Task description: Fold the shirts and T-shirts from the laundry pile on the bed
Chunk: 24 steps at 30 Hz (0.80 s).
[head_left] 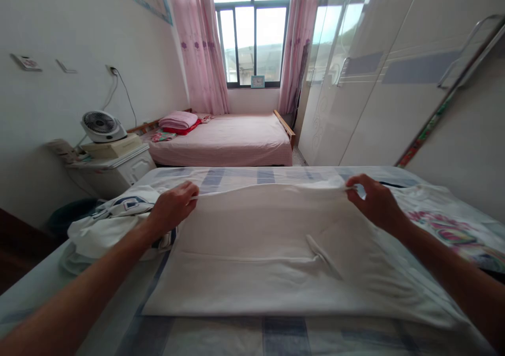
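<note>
A white piece of clothing, perhaps a shirt, is stretched out over the bed in front of me, with a crease across its middle and a small raised fold right of centre. My left hand pinches its far left corner. At the far right corner, my right hand grips the edge between thumb and fingers. The far edge runs taut between both hands, slightly lifted. Its lower right part spreads out beneath my right forearm.
Crumpled white clothes with dark trim lie at the left. A white printed T-shirt lies at the right. Under everything is a blue-checked bedsheet. Beyond stand a pink bed, a nightstand with a fan, and a wardrobe.
</note>
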Tool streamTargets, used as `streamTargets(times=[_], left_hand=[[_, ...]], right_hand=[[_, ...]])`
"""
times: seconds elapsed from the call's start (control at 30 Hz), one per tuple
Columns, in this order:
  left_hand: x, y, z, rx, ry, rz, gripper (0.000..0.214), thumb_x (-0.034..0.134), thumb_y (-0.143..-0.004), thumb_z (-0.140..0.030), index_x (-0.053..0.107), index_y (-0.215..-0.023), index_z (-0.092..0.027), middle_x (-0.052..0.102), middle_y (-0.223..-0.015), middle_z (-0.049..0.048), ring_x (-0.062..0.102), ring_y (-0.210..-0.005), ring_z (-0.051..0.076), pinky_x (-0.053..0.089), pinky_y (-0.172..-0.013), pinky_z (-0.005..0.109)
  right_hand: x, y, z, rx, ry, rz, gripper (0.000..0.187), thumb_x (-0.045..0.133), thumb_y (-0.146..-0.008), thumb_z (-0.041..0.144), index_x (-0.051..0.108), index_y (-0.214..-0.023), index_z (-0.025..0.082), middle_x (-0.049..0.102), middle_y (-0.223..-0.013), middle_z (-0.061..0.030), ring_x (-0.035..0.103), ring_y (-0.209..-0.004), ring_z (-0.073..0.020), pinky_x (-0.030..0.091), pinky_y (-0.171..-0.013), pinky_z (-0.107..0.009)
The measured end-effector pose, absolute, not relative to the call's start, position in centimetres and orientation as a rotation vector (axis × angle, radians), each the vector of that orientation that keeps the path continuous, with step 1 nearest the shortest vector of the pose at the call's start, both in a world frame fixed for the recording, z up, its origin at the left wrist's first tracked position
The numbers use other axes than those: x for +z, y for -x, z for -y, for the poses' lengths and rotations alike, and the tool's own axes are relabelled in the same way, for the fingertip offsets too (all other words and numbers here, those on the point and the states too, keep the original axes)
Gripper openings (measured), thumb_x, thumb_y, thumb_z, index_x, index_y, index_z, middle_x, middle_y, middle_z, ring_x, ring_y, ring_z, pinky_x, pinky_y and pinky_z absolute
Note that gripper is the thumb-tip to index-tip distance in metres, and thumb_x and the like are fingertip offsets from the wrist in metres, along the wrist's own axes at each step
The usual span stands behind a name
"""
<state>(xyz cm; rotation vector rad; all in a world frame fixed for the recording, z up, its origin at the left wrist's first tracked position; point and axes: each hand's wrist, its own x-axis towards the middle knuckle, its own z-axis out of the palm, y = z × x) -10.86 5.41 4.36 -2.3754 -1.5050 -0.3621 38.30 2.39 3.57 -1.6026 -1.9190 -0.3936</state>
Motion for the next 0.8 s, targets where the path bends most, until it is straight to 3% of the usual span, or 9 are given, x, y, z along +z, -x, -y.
streamTargets(times=[0.17,0.3,0.5,0.6,0.7,0.8], left_hand=[[1.3,12.9,1.1,-0.322,2.469,1.383,0.015,0.040,-0.080,-0.013,0.052,-0.080,-0.021,0.059,-0.088,0.0061,0.057,-0.081,0.021,0.043,-0.070,0.031],[-0.5,13.0,2.6,-0.265,2.500,1.402,0.020,0.042,-0.076,-0.008,0.056,-0.082,-0.021,0.061,-0.092,0.0073,0.058,-0.089,0.022,0.045,-0.077,0.032],[0.4,12.4,2.9,-0.242,2.450,1.536,0.027,0.040,-0.074,-0.006,0.061,-0.085,-0.020,0.062,-0.096,0.0087,0.059,-0.090,0.023,0.047,-0.078,0.034],[1.2,12.8,2.8,-0.230,2.614,1.538,0.034,0.040,-0.068,-0.005,0.065,-0.085,-0.021,0.064,-0.101,0.0071,0.060,-0.095,0.022,0.047,-0.085,0.034],[1.9,12.9,1.6,-0.427,2.640,1.666,0.036,0.039,-0.072,-0.011,0.067,-0.092,-0.021,0.065,-0.110,0.0060,0.060,-0.101,0.021,0.046,-0.091,0.033],[1.8,11.8,-0.3,-0.591,2.680,1.685,0.038,0.037,-0.083,-0.023,0.066,-0.106,-0.021,0.064,-0.119,0.0064,0.059,-0.109,0.020,0.043,-0.098,0.032]], right_hand=[[-1.2,-39.7,6.5,-0.318,1.507,2.055,0.006,0.046,-0.080,0.026,0.050,-0.084,0.027,0.065,-0.086,-0.0046,0.063,-0.086,-0.0245,0.048,-0.078,-0.039],[-4.2,-39.7,8.6,-0.227,1.563,2.137,0.012,0.046,-0.080,0.023,0.054,-0.089,0.026,0.066,-0.089,-0.0053,0.064,-0.084,-0.0231,0.050,-0.074,-0.037],[-2.5,-38.5,9.5,-0.277,1.544,2.075,0.016,0.047,-0.078,0.025,0.059,-0.089,0.025,0.065,-0.096,-0.0084,0.063,-0.092,-0.0272,0.050,-0.078,-0.042],[-1.1,-38.0,10.4,-0.018,1.536,2.222,0.014,0.049,-0.080,0.027,0.062,-0.086,0.027,0.067,-0.092,-0.0064,0.064,-0.084,-0.0241,0.052,-0.073,-0.038],[0.3,-37.6,9.9,0.135,1.620,2.164,0.021,0.044,-0.087,0.034,0.064,-0.089,0.027,0.069,-0.096,-0.0041,0.065,-0.074,-0.0200,0.053,-0.066,-0.034],[0.8,-37.6,7.4,-0.053,1.601,2.056,0.033,0.036,-0.091,0.036,0.062,-0.109,0.025,0.064,-0.118,-0.0059,0.063,-0.102,-0.0232,0.050,-0.088,-0.039]])
